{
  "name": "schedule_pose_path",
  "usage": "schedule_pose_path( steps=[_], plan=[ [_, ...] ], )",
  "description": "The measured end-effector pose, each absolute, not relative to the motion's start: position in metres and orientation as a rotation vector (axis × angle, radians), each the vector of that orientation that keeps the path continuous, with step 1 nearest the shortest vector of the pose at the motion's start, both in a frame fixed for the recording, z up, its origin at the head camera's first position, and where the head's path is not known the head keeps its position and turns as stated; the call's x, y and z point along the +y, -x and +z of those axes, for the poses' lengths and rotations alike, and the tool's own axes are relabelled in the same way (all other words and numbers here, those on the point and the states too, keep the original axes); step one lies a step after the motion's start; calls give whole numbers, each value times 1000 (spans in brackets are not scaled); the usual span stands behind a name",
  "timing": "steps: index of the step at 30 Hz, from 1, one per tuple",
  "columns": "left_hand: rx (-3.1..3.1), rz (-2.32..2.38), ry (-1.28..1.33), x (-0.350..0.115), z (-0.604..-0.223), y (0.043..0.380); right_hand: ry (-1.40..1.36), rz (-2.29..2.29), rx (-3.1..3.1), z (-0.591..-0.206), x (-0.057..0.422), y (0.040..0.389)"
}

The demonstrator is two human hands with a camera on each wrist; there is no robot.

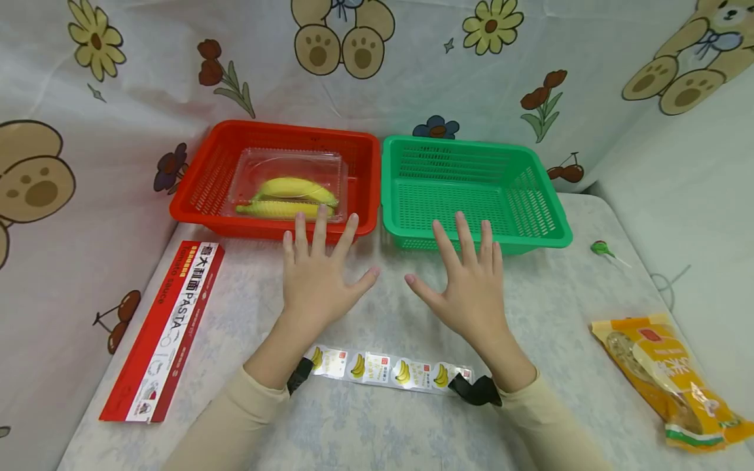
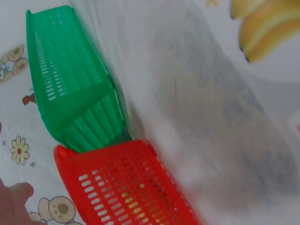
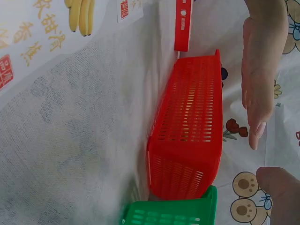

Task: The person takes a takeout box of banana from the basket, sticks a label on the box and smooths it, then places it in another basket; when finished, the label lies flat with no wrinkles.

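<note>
A: Which way do things run ahead of us?

B: We see the red basket (image 1: 235, 226) and the green basket (image 1: 406, 237) side by side at the far end of the table (image 1: 377, 432), long axes left to right, right ends slightly nearer us. A clear box (image 1: 294, 157) inside the red one lies the same way.

A: How do we hold the left grip (image 1: 321, 281) and the right grip (image 1: 474, 294)?

B: We hover both above the table, fingers straight and spread wide, with hold of nothing, fingertips toward the baskets, thumbs angled inward.

A: Where do the baskets lie from there?

B: Red just beyond the left grip, a gap showing between them in the right wrist view; green just beyond the right. Nearer us, a label strip (image 1: 391, 371) runs left to right.
</note>
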State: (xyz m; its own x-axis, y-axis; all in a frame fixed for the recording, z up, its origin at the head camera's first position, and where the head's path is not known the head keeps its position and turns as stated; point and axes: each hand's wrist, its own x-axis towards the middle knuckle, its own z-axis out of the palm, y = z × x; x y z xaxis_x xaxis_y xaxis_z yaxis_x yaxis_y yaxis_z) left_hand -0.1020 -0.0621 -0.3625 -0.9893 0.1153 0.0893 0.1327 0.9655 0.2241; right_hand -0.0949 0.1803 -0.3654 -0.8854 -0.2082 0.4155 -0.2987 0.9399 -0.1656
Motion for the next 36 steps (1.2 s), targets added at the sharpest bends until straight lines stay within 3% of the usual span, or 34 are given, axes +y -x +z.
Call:
schedule_pose_path(
  steps=[15, 36],
  plan=[
    [-2963, -511, -1, -128, -352, 118, -610, 565, -2745, -358, 160, 136],
    [-2991, -601, -303, -218, -343, 137, -754, 834, -2814, -330, 72, 202]
  ],
)
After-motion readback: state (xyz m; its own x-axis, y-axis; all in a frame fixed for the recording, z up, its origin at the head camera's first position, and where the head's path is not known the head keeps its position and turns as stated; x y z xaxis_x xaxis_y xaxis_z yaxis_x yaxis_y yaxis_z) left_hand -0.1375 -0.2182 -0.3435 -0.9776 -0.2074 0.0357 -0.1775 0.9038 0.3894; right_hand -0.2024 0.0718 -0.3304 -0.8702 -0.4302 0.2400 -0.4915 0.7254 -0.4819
